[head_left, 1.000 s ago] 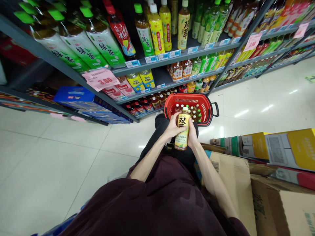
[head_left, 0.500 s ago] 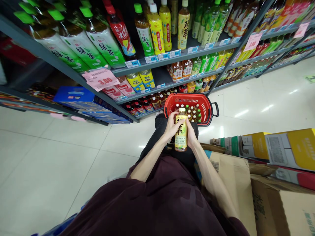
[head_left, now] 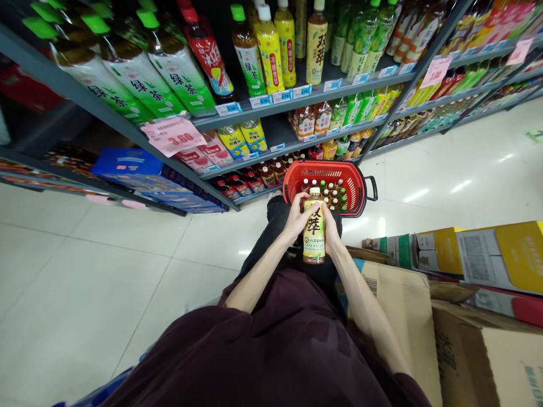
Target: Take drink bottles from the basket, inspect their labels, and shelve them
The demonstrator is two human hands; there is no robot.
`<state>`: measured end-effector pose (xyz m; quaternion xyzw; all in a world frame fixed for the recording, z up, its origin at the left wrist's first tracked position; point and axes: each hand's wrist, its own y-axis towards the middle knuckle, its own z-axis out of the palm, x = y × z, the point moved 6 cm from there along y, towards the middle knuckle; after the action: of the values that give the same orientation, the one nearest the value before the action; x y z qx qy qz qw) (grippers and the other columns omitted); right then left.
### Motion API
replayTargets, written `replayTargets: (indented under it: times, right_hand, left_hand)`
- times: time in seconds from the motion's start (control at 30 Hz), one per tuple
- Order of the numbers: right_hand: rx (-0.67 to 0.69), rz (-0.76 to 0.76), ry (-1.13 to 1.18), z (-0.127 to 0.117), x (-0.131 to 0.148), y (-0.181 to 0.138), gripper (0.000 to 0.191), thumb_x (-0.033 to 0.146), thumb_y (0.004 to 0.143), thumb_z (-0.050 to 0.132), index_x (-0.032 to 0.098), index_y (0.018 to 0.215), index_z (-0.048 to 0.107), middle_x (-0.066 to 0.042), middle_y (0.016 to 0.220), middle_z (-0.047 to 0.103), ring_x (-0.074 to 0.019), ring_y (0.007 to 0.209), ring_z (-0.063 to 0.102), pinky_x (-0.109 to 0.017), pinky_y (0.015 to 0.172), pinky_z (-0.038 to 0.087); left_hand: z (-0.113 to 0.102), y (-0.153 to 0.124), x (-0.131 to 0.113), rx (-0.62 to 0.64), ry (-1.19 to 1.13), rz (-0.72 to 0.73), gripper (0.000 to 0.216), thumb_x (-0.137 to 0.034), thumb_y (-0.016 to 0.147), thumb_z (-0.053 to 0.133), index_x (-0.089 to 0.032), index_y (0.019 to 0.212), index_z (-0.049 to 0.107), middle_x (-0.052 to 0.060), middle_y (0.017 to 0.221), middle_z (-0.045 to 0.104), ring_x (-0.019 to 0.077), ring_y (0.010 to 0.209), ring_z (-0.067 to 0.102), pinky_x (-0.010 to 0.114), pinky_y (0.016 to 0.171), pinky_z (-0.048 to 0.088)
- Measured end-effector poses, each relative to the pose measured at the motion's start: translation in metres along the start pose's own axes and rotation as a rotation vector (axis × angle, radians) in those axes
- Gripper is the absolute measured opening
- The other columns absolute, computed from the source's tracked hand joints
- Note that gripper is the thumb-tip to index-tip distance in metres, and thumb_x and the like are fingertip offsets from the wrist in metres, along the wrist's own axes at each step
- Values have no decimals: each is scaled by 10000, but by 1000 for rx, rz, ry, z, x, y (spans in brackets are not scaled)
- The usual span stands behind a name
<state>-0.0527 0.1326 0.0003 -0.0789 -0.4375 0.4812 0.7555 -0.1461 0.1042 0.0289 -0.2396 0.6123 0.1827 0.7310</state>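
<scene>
Both my hands hold one yellow-labelled drink bottle [head_left: 314, 229] upright in front of me, above my dark trousers. My left hand [head_left: 294, 217] wraps its left side, fingers up near the cap. My right hand [head_left: 331, 229] grips the right side. Just beyond the bottle, a red shopping basket [head_left: 297, 175] stands on the floor with several small bottles inside. An identical yellow bottle [head_left: 316, 42] stands on the upper shelf.
Grey shelving [head_left: 271, 107] full of drink bottles runs across the top, with a pink price tag [head_left: 173, 135]. Cardboard boxes [head_left: 466, 316] crowd the right side. Blue packs [head_left: 139, 175] lie under the shelf at left. White tiled floor [head_left: 85, 282] spreads left.
The bottle has turned in my hands so a different face of its label shows, and it sits slightly lower than half a second ago. My hands stayed in place.
</scene>
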Motion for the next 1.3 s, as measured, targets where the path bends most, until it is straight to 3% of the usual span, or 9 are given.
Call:
replayTargets:
  times: [0.23,0.6,0.97,1.3]
  right_hand:
    - [-22,52,24,-1,1,-3,561,714,870,553,199,990,739,-71,730,751,-285,776,739,-421,693,635]
    - [-76,82,93,-3,5,-8,552,666,917,518,171,1004,746,-74,644,727,-282,716,738,-405,666,644]
    - [-94,97,86,-5,4,-8,553,642,954,473,165,935,753,-66,576,691,-272,664,726,-396,637,637]
    - [-42,72,178,-10,3,-1,600,708,883,520,161,976,749,-105,717,744,-303,762,737,-431,671,638]
  left_hand:
    - [1,-1,0,30,-8,-26,426,-419,830,755,-241,1168,567,28,1071,627,198,1009,622,311,879,509]
    - [-3,2,2,119,21,4,634,-388,671,898,-248,1212,599,67,1223,611,238,1094,616,363,921,543]
    - [-2,1,0,146,61,6,637,-400,712,866,-240,1249,565,89,1314,586,259,1161,606,420,988,532]
    - [0,3,8,314,132,55,813,-349,706,876,-275,1421,497,127,1452,443,319,1324,511,435,996,539]
